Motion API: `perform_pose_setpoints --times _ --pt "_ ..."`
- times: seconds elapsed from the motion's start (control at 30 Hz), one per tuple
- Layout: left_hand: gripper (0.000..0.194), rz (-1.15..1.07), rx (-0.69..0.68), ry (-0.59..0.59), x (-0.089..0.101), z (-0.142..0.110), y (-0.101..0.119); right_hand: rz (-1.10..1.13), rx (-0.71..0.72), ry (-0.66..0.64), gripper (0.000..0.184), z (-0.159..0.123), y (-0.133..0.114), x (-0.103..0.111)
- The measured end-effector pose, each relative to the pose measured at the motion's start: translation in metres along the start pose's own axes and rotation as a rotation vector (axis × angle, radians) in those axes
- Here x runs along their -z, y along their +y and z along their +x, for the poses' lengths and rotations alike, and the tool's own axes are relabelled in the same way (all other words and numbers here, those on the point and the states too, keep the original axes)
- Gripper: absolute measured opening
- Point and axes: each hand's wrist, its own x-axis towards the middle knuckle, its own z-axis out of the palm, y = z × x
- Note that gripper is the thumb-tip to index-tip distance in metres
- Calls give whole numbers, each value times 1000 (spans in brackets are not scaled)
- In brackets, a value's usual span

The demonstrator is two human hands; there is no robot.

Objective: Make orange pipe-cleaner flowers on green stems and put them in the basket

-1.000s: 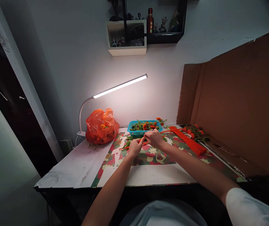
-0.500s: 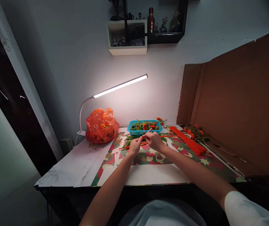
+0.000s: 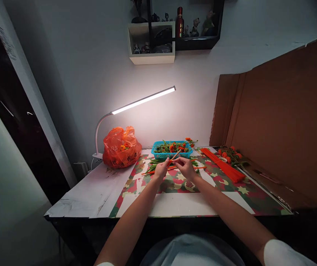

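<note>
Above the middle of the table, my left hand (image 3: 162, 170) is closed around the lower part of a thin wooden stick (image 3: 176, 153), which slants up to the right. An orange fuzzy pipe cleaner (image 3: 170, 162) is at the stick by my left fingertips. My right hand (image 3: 186, 168) is close beside it, thumb and fingertips pinched at the pipe cleaner; the exact contact is too small to make out. Beneath the hands lie green pipe cleaners (image 3: 153, 167) and loose orange ones. Further right rests a bundle of orange pipe cleaners (image 3: 225, 167).
A blue basket (image 3: 172, 155) of orange flowers with green stems stands behind my hands. To its left are an orange plastic bag (image 3: 122, 153) and a lit lamp (image 3: 144, 100). More orange flowers (image 3: 229, 154) lie at right, before a tall cardboard sheet (image 3: 280, 122).
My right hand has turned and its fingertips have come down from the stick's upper part. A loose orange length to the right appears lower. The whole view has shifted slightly.
</note>
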Motion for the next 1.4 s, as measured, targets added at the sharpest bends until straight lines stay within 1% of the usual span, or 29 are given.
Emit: perform_pose_setpoints --times 0.13,0.2,0.3,0.37,0.5,0.63,0.73,0.83,0.93,1.07,1.23,1.3,1.4 --pt "61 104 -82 -8 -1 2 -3 174 -128 -129 42 1 5 6" --pt "63 166 -147 -20 -1 3 -4 201 -173 -169 47 1 7 9" --pt "63 249 -272 -34 2 4 -6 172 -215 -185 48 0 9 15" --pt "60 328 -343 -52 5 3 -7 125 -215 -205 46 -2 10 20" --pt "55 540 -396 -106 11 1 -7 94 -221 -259 41 -6 9 26" --pt "52 823 -484 -157 17 -4 -1 53 -250 -334 37 -9 8 26" --pt "47 998 -542 -159 20 -8 3 -6 -221 -356 33 -10 9 24" --pt "44 1100 -591 -141 21 -9 3 -58 -176 -342 29 -12 12 22" --pt "43 1154 -589 -121 21 -8 3 -126 -145 -315 28 -13 15 22" --pt "43 1142 -546 -116 20 -9 5 -230 -102 -253 27 -12 18 21" --pt "46 1151 -507 -92 20 -9 6 -370 -58 -160 21 -13 15 19" --pt "47 1156 -501 -79 19 -8 6 -437 -18 -138 21 -14 12 18" --pt "48 1148 -473 -59 17 -8 5 -568 70 -120 26 -15 10 18"
